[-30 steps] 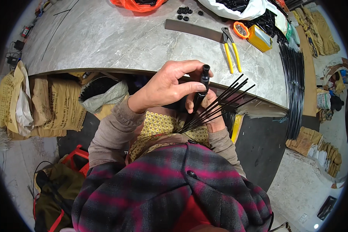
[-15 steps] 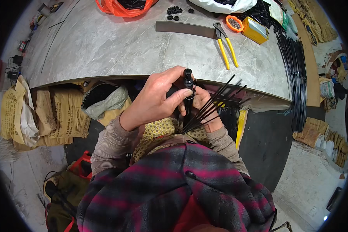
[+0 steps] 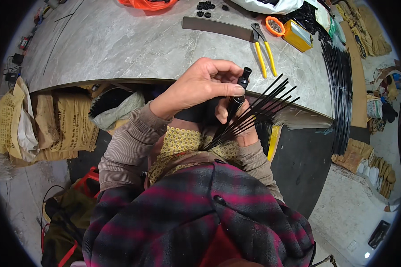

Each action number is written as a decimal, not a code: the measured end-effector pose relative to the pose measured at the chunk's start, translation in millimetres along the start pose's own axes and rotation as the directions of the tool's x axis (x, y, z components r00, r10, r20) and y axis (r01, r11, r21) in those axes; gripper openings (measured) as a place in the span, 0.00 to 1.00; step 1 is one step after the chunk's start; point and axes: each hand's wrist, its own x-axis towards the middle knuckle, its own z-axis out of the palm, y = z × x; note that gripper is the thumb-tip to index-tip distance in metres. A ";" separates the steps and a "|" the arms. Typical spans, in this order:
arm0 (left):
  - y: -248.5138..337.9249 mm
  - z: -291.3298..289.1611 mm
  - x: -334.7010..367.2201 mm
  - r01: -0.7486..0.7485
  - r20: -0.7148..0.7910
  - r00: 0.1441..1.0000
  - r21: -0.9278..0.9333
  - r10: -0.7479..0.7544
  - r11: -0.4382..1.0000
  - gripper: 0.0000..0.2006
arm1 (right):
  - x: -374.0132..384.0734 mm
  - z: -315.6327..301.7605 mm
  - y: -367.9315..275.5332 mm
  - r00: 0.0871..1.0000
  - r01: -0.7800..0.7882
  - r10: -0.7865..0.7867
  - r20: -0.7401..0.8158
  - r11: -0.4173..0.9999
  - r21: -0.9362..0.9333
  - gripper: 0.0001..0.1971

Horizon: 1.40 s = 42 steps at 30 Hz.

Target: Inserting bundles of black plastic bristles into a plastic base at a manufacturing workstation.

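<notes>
While the grey marble worktop [image 3: 120, 44] stretches ahead of you, with yellow-handled pliers [image 3: 263, 49] lying well beyond, your hands work just above its near edge. Your right hand [image 3: 240, 127] is closed around a fanned bundle of thin black rods [image 3: 258, 109]. Your left hand [image 3: 200, 84] pinches a black tube-shaped fitting [image 3: 239, 86] upright at the bundle. It looks mid-assembly; seating the piece likely needs a steady grip.

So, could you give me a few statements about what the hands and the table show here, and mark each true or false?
1. The left hand pinches a black tube. True.
2. The right hand grips a bundle of thin black rods. True.
3. The yellow-handled pliers are held in a hand. False: they lie on the grey table.
4. The rods are white. False: black.
</notes>
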 end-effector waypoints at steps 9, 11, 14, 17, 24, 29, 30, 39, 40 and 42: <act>-19.1 -0.8 21.4 -0.131 -0.045 0.990 0.089 0.136 0.987 0.16 | -2.0 -8.0 -1.0 0.999 -0.036 0.042 -0.028 0.978 0.204 0.22; -22.9 -3.0 24.4 -0.059 -0.030 0.998 -0.012 0.058 0.998 0.17 | -1.8 -9.0 -0.6 0.999 -0.030 0.039 -0.034 0.974 0.223 0.20; -24.2 -2.7 29.8 -0.040 0.008 0.999 -0.032 0.040 0.999 0.18 | -4.0 -15.1 1.1 0.998 -0.046 0.053 -0.017 0.955 0.292 0.19; -18.4 2.1 31.1 0.000 -0.003 1.000 -0.035 0.000 0.999 0.16 | -4.7 -12.8 1.7 0.999 -0.040 0.041 0.005 0.945 0.324 0.19; -13.4 8.2 37.5 -0.024 0.055 0.998 -0.006 0.024 1.000 0.20 | -3.3 -13.1 -7.0 0.994 -0.088 0.061 0.088 0.937 0.337 0.21; -14.2 6.9 40.2 0.003 0.077 0.997 -0.005 -0.002 1.000 0.21 | -3.2 -19.1 -3.3 0.991 -0.081 0.040 0.126 0.935 0.346 0.20; -15.9 7.2 41.4 0.004 0.081 0.997 -0.005 -0.004 1.000 0.21 | -3.9 -19.3 -3.3 0.992 -0.077 0.036 0.123 0.935 0.346 0.20; -16.0 16.6 42.5 -0.257 0.165 0.959 0.151 0.232 0.955 0.23 | -8.7 -27.5 -1.1 0.988 -0.097 0.041 0.147 0.914 0.394 0.21; -15.7 17.7 41.2 -0.203 0.158 0.971 0.141 0.181 0.969 0.21 | -10.1 -23.5 -2.7 0.993 -0.089 0.046 0.111 0.906 0.414 0.21; -20.0 18.5 43.3 -0.148 0.154 0.980 0.133 0.127 0.980 0.20 | -11.1 -23.6 -2.8 0.996 -0.075 0.047 0.075 0.897 0.435 0.21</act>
